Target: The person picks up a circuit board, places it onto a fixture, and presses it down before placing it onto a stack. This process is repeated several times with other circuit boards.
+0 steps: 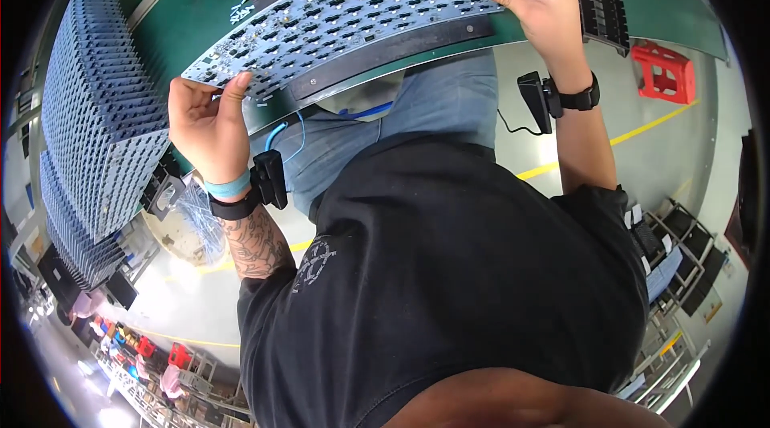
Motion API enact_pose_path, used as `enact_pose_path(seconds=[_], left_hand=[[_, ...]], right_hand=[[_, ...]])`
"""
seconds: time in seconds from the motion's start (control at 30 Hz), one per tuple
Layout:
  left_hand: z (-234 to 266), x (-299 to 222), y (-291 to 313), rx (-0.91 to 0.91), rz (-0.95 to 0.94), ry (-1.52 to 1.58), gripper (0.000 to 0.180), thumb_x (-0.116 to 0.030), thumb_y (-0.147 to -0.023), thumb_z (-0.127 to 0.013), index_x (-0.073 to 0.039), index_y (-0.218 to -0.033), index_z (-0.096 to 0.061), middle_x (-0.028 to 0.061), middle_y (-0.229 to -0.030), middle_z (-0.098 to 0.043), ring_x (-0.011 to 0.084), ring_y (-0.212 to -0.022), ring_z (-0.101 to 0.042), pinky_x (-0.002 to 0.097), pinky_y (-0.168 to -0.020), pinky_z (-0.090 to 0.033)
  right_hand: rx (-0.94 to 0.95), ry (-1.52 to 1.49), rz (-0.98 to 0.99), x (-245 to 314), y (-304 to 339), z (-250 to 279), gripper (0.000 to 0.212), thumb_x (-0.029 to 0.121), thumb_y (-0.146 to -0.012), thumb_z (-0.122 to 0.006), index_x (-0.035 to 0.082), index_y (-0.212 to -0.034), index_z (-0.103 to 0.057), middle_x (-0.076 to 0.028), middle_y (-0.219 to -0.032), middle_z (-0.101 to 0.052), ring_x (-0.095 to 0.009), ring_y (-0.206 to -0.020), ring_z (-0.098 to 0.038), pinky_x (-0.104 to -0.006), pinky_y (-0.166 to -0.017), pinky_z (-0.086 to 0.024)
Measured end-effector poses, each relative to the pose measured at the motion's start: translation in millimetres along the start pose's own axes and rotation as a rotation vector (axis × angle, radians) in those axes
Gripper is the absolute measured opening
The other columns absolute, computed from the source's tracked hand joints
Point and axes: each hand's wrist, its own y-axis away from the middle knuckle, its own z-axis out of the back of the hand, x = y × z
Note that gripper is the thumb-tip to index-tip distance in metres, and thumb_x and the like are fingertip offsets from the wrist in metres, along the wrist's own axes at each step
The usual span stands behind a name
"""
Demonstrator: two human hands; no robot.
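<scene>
Both hands grip one long circuit board [361, 15] by its short ends: the left hand [207, 127] is closed on the near-left corner, thumb over the studded face and fingers under, and the right hand [545, 15] pinches the far-right end the same way. The board hangs just above the green surface [192, 19], over a dark tray strip [393, 55] lying along the surface edge, and it bows slightly between the two grips. To handle it well, I judge the pinches should stay on the bare margins, off the small dark components, with both ends held level so the board does not flex or twist. A tall stack of like boards [100, 115] stands to the left; a red stool [664, 71] sits on the floor to the right.
</scene>
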Motion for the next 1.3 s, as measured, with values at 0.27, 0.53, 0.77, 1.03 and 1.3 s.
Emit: enact_pose_path(seconds=[0.27, 0.53, 0.77, 1.03, 1.3], left_hand=[[3.7, -10.1, 3.9, -0.033, -0.009, 0.025, 0.03, 0.004, -0.086, -0.082, 0.0, -0.106, -0.061, 0.0056, -0.094, -0.073, 0.0077, -0.086, -0.067, 0.0215, -0.077, -0.053], [11.1, 10.2, -7.2, -0.013, -0.067, -0.022, 0.029, 0.004, -0.085, -0.082, -0.001, -0.105, -0.061, 0.0041, -0.093, -0.072, 0.007, -0.083, -0.066, 0.0213, -0.077, -0.053], [37.3, -11.5, -15.8, -0.21, -0.045, -0.064, 0.029, 0.008, -0.083, -0.082, -0.003, -0.093, -0.057, -0.0014, -0.08, -0.063, 0.0051, -0.072, -0.058, 0.0194, -0.07, -0.05], [4.1, -52.8, -47.4, -0.035, -0.2, -0.09, 0.026, 0.007, -0.081, -0.083, -0.002, -0.093, -0.061, -0.0007, -0.079, -0.065, 0.0056, -0.071, -0.06, 0.0216, -0.066, -0.051], [-63.0, -50.7, -74.8, 0.155, -0.438, -0.303, 0.021, 0.003, -0.085, -0.081, -0.001, -0.091, -0.062, -0.0028, -0.074, -0.059, 0.0043, -0.069, -0.055, 0.0203, -0.06, -0.042]], right_hand=[[-0.035, -0.027, 0.01, 2.5, 10.2, -3.0, 0.036, -0.014, -0.086, -0.073, -0.004, -0.119, -0.063, -0.01, -0.111, -0.074, -0.016, -0.1, -0.071, -0.0301, -0.088, -0.057], [-0.041, -0.126, 0.045, -2.6, 1.8, -17.5, 0.036, -0.014, -0.086, -0.073, -0.004, -0.12, -0.063, -0.01, -0.112, -0.074, -0.016, -0.101, -0.071, -0.0301, -0.089, -0.056], [0.213, -0.388, 0.429, -37.2, -24.8, -54.4, 0.036, -0.014, -0.085, -0.073, -0.004, -0.119, -0.064, -0.011, -0.11, -0.074, -0.016, -0.098, -0.071, -0.0301, -0.087, -0.057], [-0.126, -0.087, 0.059, 26.1, -14.8, 5.5, 0.034, -0.014, -0.087, -0.07, -0.003, -0.118, -0.062, -0.012, -0.112, -0.073, -0.015, -0.094, -0.07, -0.0292, -0.082, -0.058], [-0.431, 0.059, -0.06, -31.2, 69.4, 33.0, 0.036, -0.006, -0.085, -0.08, -0.006, -0.116, -0.064, -0.016, -0.116, -0.072, -0.019, -0.105, -0.07, -0.0317, -0.09, -0.056]])
